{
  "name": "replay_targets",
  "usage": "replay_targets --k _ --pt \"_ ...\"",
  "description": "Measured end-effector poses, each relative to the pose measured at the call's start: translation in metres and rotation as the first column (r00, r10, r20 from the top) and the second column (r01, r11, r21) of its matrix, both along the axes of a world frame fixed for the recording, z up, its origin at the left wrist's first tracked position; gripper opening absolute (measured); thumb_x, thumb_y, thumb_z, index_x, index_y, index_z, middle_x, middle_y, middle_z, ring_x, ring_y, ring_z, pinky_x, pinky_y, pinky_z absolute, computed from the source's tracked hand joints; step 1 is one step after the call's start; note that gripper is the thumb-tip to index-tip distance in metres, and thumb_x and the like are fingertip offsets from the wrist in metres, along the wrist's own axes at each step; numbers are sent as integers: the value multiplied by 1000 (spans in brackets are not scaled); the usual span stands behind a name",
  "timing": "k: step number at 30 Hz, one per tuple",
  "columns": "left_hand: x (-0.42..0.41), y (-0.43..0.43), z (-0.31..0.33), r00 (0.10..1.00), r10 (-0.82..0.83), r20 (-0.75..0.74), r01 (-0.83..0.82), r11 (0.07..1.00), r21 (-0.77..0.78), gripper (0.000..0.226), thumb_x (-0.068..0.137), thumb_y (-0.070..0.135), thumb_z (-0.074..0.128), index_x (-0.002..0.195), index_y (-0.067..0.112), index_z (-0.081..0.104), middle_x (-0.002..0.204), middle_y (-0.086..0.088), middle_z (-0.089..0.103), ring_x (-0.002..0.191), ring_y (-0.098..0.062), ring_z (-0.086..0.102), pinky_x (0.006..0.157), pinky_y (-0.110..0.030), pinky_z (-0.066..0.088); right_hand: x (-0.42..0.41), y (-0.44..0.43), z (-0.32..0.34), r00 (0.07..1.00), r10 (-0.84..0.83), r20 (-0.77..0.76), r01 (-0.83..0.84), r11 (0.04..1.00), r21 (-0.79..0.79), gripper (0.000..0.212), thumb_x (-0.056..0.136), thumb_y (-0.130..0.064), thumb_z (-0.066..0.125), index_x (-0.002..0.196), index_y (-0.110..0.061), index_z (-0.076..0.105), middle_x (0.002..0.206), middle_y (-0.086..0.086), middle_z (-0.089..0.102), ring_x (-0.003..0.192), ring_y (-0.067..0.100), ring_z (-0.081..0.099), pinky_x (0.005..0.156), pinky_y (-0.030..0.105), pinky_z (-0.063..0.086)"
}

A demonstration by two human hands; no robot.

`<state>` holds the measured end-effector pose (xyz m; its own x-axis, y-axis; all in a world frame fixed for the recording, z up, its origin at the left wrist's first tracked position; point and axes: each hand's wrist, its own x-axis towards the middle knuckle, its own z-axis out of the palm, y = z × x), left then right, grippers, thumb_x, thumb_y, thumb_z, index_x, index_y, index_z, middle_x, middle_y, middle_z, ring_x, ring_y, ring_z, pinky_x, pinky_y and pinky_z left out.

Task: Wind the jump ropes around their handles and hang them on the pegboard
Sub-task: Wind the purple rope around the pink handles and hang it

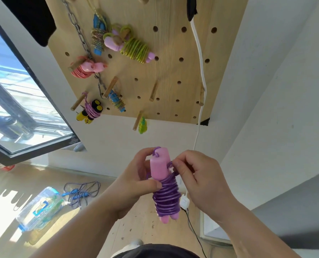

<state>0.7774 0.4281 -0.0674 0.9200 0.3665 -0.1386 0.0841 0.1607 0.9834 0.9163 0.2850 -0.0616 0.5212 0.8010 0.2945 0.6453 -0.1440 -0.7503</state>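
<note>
1. The pink handles (159,164) are held in the air below the bottom edge of the pegboard (166,71), side by side. Their long axis is nearly upright, tops towards the board.
2. The left hand (136,175) wraps its fingers round the handles from the left, thumb pressed on the upper coils of the purple rope (167,198).
3. The right hand (194,175) pinches the rope's last loose stretch, touching the handles' upper right side; it is the nearer hand to that end, which probably needs tucking.
4. A bare peg (154,91) juts out mid-board, straight above the bundle. Other wound ropes hang to its left.
5. An unwound blue rope (82,192) lies on the wooden floor (136,226), beside a clear box (41,207).
</note>
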Motion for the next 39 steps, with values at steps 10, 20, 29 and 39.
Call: replay_targets --k 10,20,29,39 --pt "21 21 17 978 202 53 -209 938 278 32 82 17 80 108 31 67 112 6 64 92 -11 68 72 -26 57 1 37 8 996 -8 89 -1 994 105 28 97 -40 44 83 -23 62 75 -14 57 73 11 57 62 24 46" --pt "50 107 16 977 -17 211 -166 557 813 18 85 21 68 100 22 76 110 13 65 108 -7 62 94 -24 49 16 102 17 994 -89 -70 96 990 103 19 98 -27 57 84 -20 67 77 -10 64 76 17 65 65 44 56" --pt "68 167 -11 944 116 309 -317 584 748 18 90 33 60 89 24 75 96 12 62 92 -11 60 80 -36 52 15 153 13 933 -193 -305 200 980 -6 18 91 -8 70 94 -25 73 90 -8 69 89 17 68 74 35 62" --pt "91 197 -30 953 41 300 -271 562 782 24 90 34 59 91 19 79 106 4 65 100 -19 59 85 -34 50 11 177 0 865 -459 -202 452 888 -79 13 93 -18 69 96 -30 71 88 -17 71 86 10 69 70 32 59"
